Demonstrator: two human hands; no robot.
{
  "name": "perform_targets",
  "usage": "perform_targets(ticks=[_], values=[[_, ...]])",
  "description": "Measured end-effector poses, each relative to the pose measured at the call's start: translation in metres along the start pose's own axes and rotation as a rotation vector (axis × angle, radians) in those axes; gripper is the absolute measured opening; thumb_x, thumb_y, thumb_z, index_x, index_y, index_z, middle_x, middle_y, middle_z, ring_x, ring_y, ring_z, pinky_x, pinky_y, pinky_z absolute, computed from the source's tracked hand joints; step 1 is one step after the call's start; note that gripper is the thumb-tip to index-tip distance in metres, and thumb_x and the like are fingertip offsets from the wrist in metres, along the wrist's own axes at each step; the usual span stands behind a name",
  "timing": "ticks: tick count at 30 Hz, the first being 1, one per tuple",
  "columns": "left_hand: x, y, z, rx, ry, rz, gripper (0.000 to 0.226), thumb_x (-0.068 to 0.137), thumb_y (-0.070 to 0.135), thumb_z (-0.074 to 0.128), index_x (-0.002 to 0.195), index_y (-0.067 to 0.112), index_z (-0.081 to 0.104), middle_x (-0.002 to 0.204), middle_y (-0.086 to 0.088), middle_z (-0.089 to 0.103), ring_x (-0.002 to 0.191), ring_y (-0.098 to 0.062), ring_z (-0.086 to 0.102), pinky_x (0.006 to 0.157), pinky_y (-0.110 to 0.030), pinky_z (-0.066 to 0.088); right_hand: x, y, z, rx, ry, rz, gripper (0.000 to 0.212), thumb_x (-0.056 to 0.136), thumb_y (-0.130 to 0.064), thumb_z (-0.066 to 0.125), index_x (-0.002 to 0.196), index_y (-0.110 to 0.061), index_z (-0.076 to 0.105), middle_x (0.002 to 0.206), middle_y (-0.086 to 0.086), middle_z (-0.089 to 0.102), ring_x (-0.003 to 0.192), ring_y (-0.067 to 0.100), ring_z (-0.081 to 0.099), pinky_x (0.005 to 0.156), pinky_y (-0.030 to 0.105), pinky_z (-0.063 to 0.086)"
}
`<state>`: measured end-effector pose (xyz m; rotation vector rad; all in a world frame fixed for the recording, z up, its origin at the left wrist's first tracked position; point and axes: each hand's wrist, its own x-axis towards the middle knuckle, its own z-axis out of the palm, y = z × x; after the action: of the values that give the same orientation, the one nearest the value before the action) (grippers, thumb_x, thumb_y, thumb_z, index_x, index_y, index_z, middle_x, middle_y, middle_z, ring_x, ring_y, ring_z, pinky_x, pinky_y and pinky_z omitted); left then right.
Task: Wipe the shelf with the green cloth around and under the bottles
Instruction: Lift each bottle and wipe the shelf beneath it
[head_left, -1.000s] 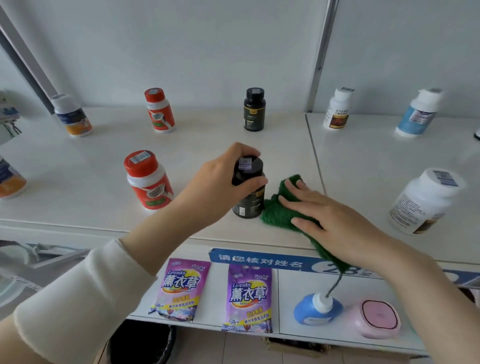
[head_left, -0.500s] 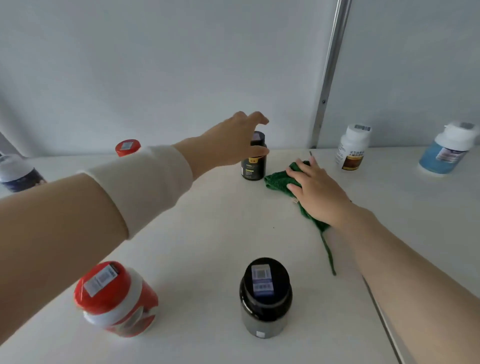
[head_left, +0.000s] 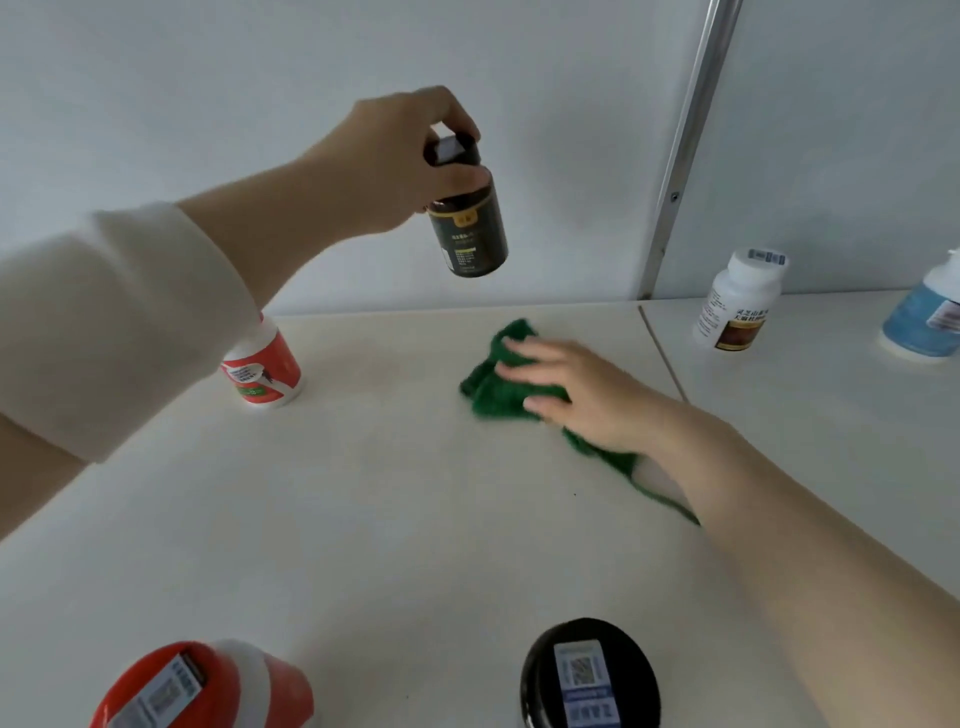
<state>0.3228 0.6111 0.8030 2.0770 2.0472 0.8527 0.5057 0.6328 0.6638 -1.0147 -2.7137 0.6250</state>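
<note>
Two hands share the job. The left grip (head_left: 395, 156) is curled round the cap and shoulder of a black bottle (head_left: 470, 234) and holds it in the air, nearly upright, well clear of the shelf (head_left: 363, 493) and in front of the back wall. The right grip (head_left: 587, 400) clamps nothing: its fingers lie straight, pressing the green cloth (head_left: 493, 389) flat on the shelf. The cloth is bunched under the fingertips, and its long axis runs from that bunch at the back left to a thin tail passing under the wrist at the front right. The bare patch below the raised bottle lies just left of the cloth and a little toward the wall, so the right grip is the nearer one. A short push along the cloth's own axis would likely cover it. A red bottle (head_left: 262, 371) stands further left, near the wall. Another red one (head_left: 202, 686) and a second black one (head_left: 589, 675) stand at the front edge, well apart from the cloth. The shelf under them probably remains to be wiped.
</note>
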Motion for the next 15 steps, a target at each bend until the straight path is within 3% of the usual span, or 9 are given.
perform_targets(ticks=[4, 7, 10, 15], values=[[-0.007, 0.0, -0.002, -0.01, -0.028, -0.014, 0.033, 0.085, 0.032, 0.058, 0.116, 0.023, 0.053, 0.106, 0.0, 0.057, 0.077, -0.021, 0.06, 0.063, -0.019, 0.043, -0.025, -0.013, 0.0, 0.194, -0.087, -0.067, 0.044, 0.09, -0.009, 0.053, 0.129, -0.027, 0.051, 0.142, -0.023, 0.033, 0.133, -0.002, 0.026, 0.115, 0.025, 0.017], [-0.01, -0.002, -0.004, -0.012, -0.027, -0.017, 0.033, 0.085, 0.032, 0.058, 0.116, 0.023, 0.053, 0.106, 0.002, 0.055, 0.079, -0.02, 0.058, 0.063, -0.02, 0.043, 0.004, 0.003, -0.004, 0.109, 0.131, 0.046, 0.043, 0.09, -0.005, 0.05, 0.13, -0.022, 0.051, 0.147, -0.009, 0.037, 0.136, 0.011, 0.032, 0.11, 0.019, 0.015], [-0.012, -0.008, -0.004, -0.009, -0.017, -0.011, 0.033, 0.085, 0.032, 0.058, 0.116, 0.022, 0.053, 0.104, 0.003, 0.053, 0.069, -0.006, 0.051, 0.06, -0.019, 0.042, 0.053, 0.016, -0.001, -0.013, 0.234, 0.175, 0.041, 0.094, -0.009, 0.044, 0.134, -0.02, 0.046, 0.151, -0.001, 0.032, 0.139, 0.019, 0.027, 0.111, 0.027, 0.019], [-0.016, -0.019, -0.008, 0.024, 0.014, -0.016, 0.033, 0.086, 0.031, 0.057, 0.118, 0.022, 0.053, 0.103, 0.006, 0.051, 0.068, -0.004, 0.047, 0.056, -0.015, 0.037, 0.094, -0.017, 0.016, 0.026, 0.054, -0.014, 0.042, 0.094, -0.013, 0.045, 0.135, -0.025, 0.045, 0.151, -0.008, 0.03, 0.14, 0.015, 0.025, 0.113, 0.029, 0.019]])
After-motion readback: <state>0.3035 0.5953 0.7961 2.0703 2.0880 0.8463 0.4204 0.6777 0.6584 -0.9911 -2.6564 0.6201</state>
